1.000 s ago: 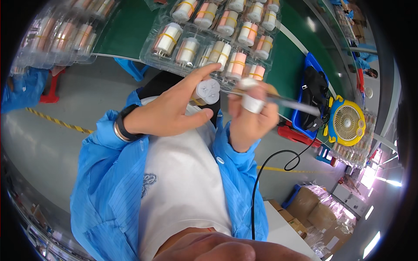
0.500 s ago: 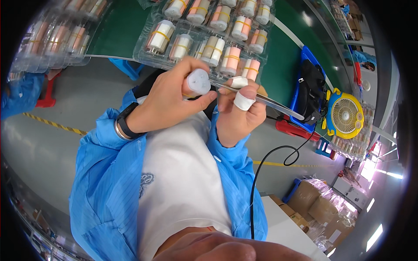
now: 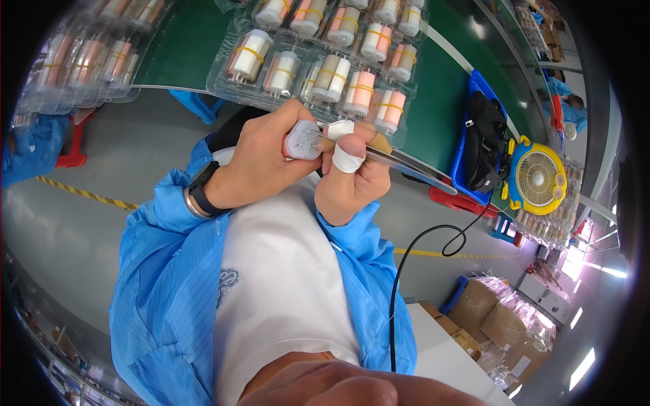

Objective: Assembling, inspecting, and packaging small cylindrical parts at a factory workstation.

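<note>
My left hand [image 3: 250,152], with a black band at the wrist, is closed around a cylindrical piece whose pale, translucent end cap [image 3: 304,140] faces up; its body is mostly hidden by the fingers. My right hand [image 3: 353,179], two fingers wrapped in white tape, pinches slim metal tweezers [image 3: 405,163]. Their tip end reaches the cap's edge; whether it grips anything there I cannot make out. Just beyond both hands lies a clear plastic tray [image 3: 220,78] of banded white, pink and grey cylinder bundles [image 3: 249,55] with similar caps.
The tray rests on a green-topped bench [image 3: 443,101]. To the right are a blue bin [image 3: 460,159] holding a black bag and a yellow-and-blue fan [image 3: 538,177]. More filled trays [image 3: 88,61] stand at far left. A black cable [image 3: 396,291] hangs at my right.
My right hand and the tweezers have moved left, closer to the capped piece. My left hand has shifted slightly and turned the cap a little.
</note>
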